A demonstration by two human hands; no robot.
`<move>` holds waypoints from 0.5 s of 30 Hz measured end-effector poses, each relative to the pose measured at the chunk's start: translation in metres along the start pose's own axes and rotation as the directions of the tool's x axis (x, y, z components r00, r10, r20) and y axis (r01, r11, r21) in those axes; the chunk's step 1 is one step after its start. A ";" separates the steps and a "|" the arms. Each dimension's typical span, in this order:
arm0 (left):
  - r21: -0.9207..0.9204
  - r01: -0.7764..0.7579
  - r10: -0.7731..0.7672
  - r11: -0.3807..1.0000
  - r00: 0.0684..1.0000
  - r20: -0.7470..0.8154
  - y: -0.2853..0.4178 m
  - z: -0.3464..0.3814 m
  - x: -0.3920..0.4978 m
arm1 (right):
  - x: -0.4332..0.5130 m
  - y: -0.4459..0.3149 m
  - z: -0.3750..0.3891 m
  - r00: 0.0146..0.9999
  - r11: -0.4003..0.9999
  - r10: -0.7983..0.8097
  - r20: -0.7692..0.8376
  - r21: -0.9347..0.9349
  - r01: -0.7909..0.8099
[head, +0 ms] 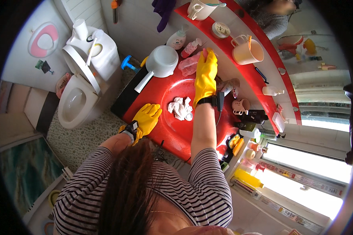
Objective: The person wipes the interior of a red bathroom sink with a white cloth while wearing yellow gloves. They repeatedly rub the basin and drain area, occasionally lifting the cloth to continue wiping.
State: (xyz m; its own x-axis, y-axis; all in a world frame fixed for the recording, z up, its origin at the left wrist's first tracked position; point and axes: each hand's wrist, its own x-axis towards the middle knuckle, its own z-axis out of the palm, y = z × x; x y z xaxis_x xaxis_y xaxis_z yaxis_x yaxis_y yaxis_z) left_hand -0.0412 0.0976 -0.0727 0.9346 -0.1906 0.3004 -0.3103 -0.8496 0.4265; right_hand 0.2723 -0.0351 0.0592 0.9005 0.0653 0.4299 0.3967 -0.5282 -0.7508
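Note:
My left hand [148,117] wears a yellow rubber glove and lies at the front left edge of the red washbasin counter [153,98], fingers stretched out with nothing in them. My right hand [206,69], gloved the same way, reaches over the basin to the back of the counter. Its fingertips are beside a pink translucent item [189,65], with a bit of pink showing at the tips; whether they grip it is hidden. In the red bowl lies a crumpled whitish cloth [179,108], next to a round metal drain piece [189,116].
A white long-handled dipper [162,61] sits upside down at the counter's left. Behind it stand a white pump bottle [176,39] and a pink pump bottle [190,48]. A red shelf [206,28] above holds cups. A pink mug [240,106] stands right. The toilet [76,100] is left.

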 end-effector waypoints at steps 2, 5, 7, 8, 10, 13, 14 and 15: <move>-0.007 -0.003 0.003 1.000 1.000 -0.012 -0.001 0.001 0.000 | 0.003 -0.005 0.006 0.992 0.985 -0.121 0.031 -0.122 0.124; -0.007 -0.003 0.003 1.000 1.000 -0.027 -0.002 0.004 0.000 | 0.007 -0.002 0.010 0.988 0.989 -0.029 0.149 -0.139 0.049; -0.002 -0.008 0.008 1.000 0.999 -0.045 -0.002 0.006 -0.001 | 0.012 0.008 0.013 0.974 0.995 0.049 0.223 -0.101 -0.027; 0.008 -0.012 0.012 1.000 0.999 -0.042 -0.002 0.007 -0.001 | 0.016 0.014 0.015 0.970 0.997 0.057 0.237 -0.054 -0.045; 0.017 -0.007 0.008 1.000 0.999 -0.034 -0.002 0.009 -0.001 | 0.024 0.024 0.021 0.949 0.990 0.125 0.290 0.033 -0.140; 0.027 -0.016 0.017 1.000 0.999 -0.045 -0.002 0.009 -0.002 | 0.033 0.026 0.023 0.955 0.974 0.068 0.289 -0.225 -0.001; 0.025 -0.014 0.015 1.000 0.999 -0.035 -0.002 0.009 -0.002 | 0.035 0.022 0.020 0.945 0.983 0.090 0.313 -0.180 -0.034; 0.024 -0.012 0.013 1.000 1.000 -0.024 -0.002 0.008 -0.002 | 0.033 0.017 0.014 0.955 0.991 0.032 0.295 -0.136 0.009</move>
State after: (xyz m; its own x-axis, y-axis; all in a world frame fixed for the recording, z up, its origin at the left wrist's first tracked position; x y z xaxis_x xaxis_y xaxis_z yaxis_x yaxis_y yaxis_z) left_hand -0.0408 0.0959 -0.0810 0.9260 -0.1895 0.3266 -0.3176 -0.8585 0.4026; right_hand 0.3114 -0.0296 0.0535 0.9251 0.2956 0.2384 0.3769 -0.6380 -0.6715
